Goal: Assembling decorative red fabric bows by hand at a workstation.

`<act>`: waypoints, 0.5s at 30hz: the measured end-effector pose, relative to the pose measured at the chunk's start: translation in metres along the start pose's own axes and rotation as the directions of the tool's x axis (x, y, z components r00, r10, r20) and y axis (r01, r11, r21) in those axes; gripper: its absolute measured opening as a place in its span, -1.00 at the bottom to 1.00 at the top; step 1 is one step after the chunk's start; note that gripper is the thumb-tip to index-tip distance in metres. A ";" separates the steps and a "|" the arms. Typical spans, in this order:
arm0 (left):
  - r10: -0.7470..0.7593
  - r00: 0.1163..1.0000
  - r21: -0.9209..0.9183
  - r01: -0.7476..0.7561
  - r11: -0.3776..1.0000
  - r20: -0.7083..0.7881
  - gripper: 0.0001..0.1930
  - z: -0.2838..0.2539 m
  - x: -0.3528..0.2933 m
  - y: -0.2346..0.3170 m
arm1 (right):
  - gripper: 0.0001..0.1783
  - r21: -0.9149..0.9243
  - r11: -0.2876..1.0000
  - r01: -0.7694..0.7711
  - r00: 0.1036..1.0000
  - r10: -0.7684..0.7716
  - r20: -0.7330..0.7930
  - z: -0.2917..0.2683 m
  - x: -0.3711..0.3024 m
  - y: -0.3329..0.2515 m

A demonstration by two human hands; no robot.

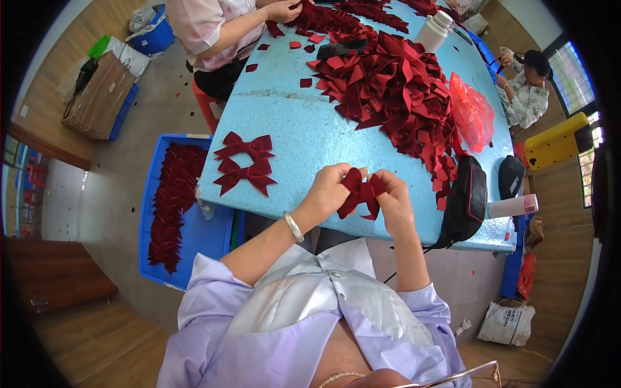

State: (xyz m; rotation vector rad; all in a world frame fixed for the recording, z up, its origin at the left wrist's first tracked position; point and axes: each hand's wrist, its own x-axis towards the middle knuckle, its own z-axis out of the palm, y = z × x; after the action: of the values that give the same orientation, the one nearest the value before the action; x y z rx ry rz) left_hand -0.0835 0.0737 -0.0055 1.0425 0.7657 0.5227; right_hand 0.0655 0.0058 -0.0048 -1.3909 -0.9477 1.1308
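Bow (363, 195) of dark red ribbon sits between the two hands in the head view, just above the near edge of the table (291, 155), its loops out to the sides and its tails hanging. The left hand (328, 193) pinches its left loop, fingers bent and drawn together; part of the thumb is hidden by the ribbon. The right hand (396, 202) pinches the right loop between thumb and fingers, the fingers close together. A bracelet (294, 227) circles the left wrist.

Two loose bows (246, 176) lie one behind the other near the table's left edge. Beside that edge, lower than the tabletop, a blue tub (220, 236) holds rows of red bows (169, 213). A large pile (401, 97) of red ribbon pieces covers the table's right half, with a clear red bag (471, 113) against its right side. A black pouch (464, 200) lies at the table's near right corner, a pale bottle (514, 206) on its side next to it. A white bottle (432, 33) stands toward the table's far end, behind the pile. One co-worker (220, 39) is at the table's left side, hands on ribbon; another (527, 94) is beyond its right side.
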 end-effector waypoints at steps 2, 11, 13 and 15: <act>0.103 0.994 0.116 -0.099 0.988 -0.023 -0.73 0.002 -0.009 0.004 | -0.80 0.002 1.000 0.004 1.000 -0.004 -0.010 0.002 -0.005 -0.004; -0.244 0.965 -0.225 0.261 0.939 0.097 -0.72 0.002 -0.013 0.014 | -0.90 -0.007 0.995 -0.095 0.995 0.095 0.008 0.003 -0.002 -0.015; -0.280 0.956 -0.221 0.293 0.930 0.091 -0.70 0.001 -0.010 0.008 | -0.88 0.052 0.987 -0.153 0.986 0.149 0.079 -0.004 0.004 0.000; -0.343 0.936 -0.223 0.351 0.909 0.076 -0.67 0.000 -0.005 -0.002 | -0.86 0.062 0.985 -0.163 0.985 0.158 0.071 -0.006 0.006 0.015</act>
State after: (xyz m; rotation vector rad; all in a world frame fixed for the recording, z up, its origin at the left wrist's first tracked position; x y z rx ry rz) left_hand -0.0863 0.0696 -0.0055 0.6742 0.8160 0.2773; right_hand 0.0722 0.0084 -0.0207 -1.4020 -0.8470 1.3243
